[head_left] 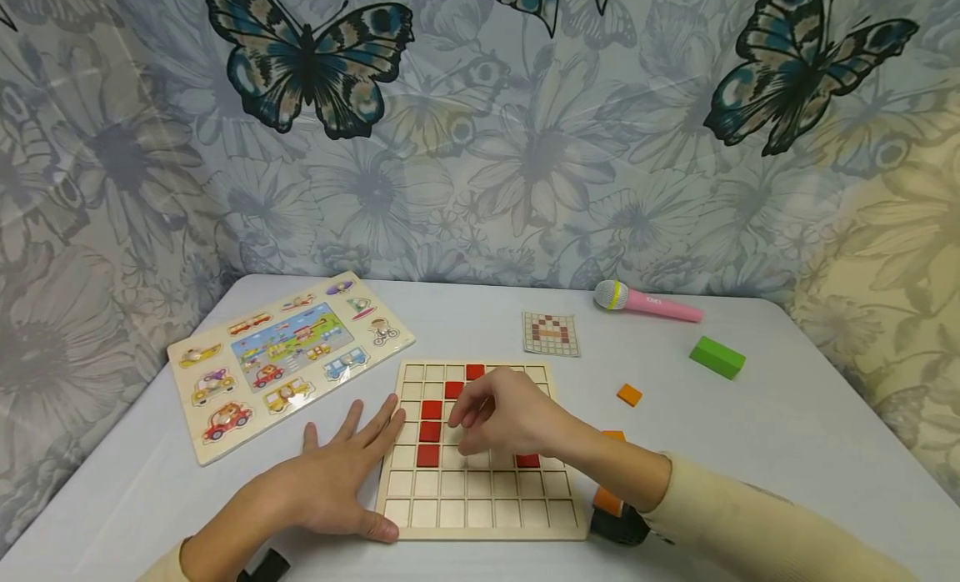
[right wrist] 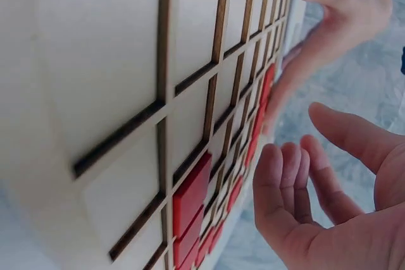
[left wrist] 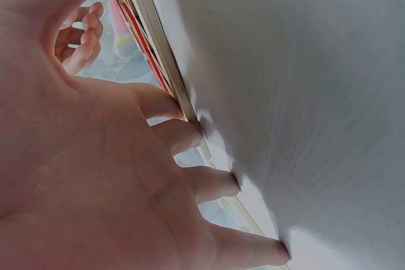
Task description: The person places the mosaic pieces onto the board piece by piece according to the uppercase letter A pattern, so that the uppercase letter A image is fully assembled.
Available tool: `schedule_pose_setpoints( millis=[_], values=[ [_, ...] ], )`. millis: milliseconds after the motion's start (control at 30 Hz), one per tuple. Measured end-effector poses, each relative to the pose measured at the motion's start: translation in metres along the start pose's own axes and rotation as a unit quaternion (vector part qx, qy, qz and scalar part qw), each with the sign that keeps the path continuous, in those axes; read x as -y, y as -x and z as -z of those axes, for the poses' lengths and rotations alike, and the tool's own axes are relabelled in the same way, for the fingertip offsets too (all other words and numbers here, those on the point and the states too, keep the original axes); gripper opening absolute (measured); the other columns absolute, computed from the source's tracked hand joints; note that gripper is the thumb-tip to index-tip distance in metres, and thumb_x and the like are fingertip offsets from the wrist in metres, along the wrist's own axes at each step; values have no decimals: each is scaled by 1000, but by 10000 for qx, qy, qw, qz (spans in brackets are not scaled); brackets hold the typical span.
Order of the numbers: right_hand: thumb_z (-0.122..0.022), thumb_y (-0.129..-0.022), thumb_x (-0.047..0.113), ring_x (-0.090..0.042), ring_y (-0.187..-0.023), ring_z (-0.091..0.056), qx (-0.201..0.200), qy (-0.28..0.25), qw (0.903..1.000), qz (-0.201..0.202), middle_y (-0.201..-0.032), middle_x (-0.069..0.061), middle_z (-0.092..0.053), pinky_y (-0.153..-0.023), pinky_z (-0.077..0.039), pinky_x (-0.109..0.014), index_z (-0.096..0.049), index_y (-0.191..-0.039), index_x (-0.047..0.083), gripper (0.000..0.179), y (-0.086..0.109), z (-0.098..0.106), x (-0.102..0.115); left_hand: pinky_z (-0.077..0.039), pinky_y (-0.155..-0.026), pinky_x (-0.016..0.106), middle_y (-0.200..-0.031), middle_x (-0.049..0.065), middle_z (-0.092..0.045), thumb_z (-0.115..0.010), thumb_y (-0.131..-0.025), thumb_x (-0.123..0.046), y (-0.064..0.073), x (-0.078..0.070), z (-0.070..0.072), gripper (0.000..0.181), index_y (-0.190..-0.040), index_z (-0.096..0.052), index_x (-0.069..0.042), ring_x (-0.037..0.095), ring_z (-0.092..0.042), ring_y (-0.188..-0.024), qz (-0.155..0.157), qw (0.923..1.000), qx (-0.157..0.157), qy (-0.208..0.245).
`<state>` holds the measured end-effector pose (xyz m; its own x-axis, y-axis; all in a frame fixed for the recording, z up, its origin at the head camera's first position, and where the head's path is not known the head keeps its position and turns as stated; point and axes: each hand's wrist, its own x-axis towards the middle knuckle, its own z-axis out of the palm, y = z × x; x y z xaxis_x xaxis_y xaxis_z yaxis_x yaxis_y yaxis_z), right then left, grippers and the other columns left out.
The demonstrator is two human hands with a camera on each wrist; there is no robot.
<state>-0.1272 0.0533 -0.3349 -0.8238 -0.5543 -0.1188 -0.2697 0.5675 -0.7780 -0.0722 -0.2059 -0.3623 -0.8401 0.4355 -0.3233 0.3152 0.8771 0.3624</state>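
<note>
A wooden grid board [head_left: 483, 511] lies flat, with red square tiles [head_left: 430, 432] in some of its cells. My left hand [head_left: 330, 482] is spread at the board's left edge, its thumb and fingertips right at the rim. Over the middle of the board hovers my right hand [head_left: 502, 411], hiding several cells. In the right wrist view, a gap shows between that hand's thumb and bent fingers [right wrist: 272, 200], and nothing is held there. More red tiles [right wrist: 190, 197] sit in the cells below it.
Behind the board lies a small pattern card [head_left: 551, 333], with a pink toy microphone [head_left: 652, 303] beyond it. A vehicle picture puzzle [head_left: 300, 357] is at left. To the right are a green block [head_left: 717, 358] and an orange tile [head_left: 629, 394]; more orange pieces [head_left: 608, 501] lie by my right forearm.
</note>
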Motion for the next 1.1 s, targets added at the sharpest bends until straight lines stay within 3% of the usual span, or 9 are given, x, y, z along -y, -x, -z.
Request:
schedule_pose_setpoints(
  millis=[433, 867, 1100],
  values=[
    [-89, -75, 4, -17, -80, -66, -377, -569, 9974, -249, -88, -8, -72, -69, -55, -27, -79, -96, 3, 23, 14, 28, -21, -2, -98, 95, -178, 2, 1, -84, -68, -71, 1, 0, 0, 133, -168, -17, -15, 52, -2, -159, -54, 10000, -8, 15],
    [-88, -78, 9, -20, -84, -66, -838, -565, 9935, -528, -95, -10, -74, -75, -56, -32, -79, -103, 4, 27, 30, 57, -40, -2, -98, 95, -178, 2, 2, -83, -68, -72, 2, 0, 0, 133, -168, -17, -15, 52, -2, -159, -51, 10000, 21, 21],
    [-88, -79, 9, -19, -84, -66, -1051, -537, 9912, -599, -93, -10, -72, -74, -55, -27, -78, -106, 1, 30, 38, 70, -54, -2, -98, 95, -178, 2, 2, -83, -68, -73, 2, 1, 0, 133, -168, -17, -14, 52, -1, -159, -69, 10000, 13, 29]
  ],
)
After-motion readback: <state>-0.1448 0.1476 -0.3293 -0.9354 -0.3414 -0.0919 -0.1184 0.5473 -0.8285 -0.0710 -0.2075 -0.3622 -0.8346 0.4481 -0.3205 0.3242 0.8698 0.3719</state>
